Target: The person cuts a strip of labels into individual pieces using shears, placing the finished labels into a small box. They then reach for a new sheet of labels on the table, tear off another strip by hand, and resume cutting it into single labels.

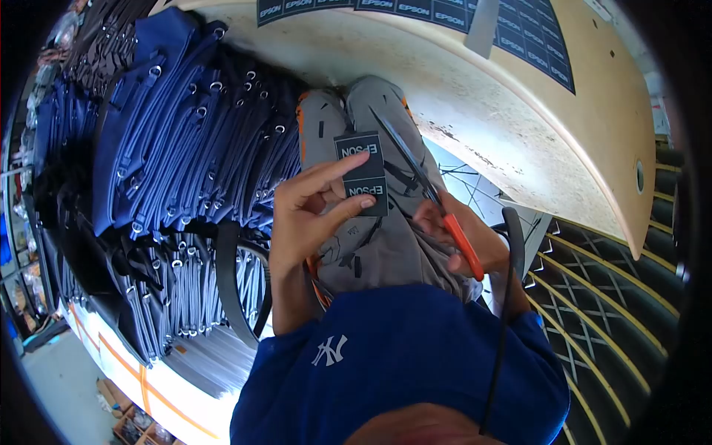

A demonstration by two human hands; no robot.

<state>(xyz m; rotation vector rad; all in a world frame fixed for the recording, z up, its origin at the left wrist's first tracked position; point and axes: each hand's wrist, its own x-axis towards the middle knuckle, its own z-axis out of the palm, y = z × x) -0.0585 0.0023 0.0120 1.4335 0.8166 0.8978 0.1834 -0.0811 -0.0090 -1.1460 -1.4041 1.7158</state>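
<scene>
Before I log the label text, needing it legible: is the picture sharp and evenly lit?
Head view: label in left hand sharp, EPSON legible; scissors in right hand clear; fisheye curves the table, glare whitens it; corners black.

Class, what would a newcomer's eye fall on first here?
The black EPSON label pinched in the left hand over grey fabric, centre. Beside it, the right hand grips orange-handled scissors. A big stack of blue fabric pieces fills the left.

EPSON reads twice on the black label at centre, and repeatedly on the dark sheet at the far edge. The near blue garment bears NY.
</scene>
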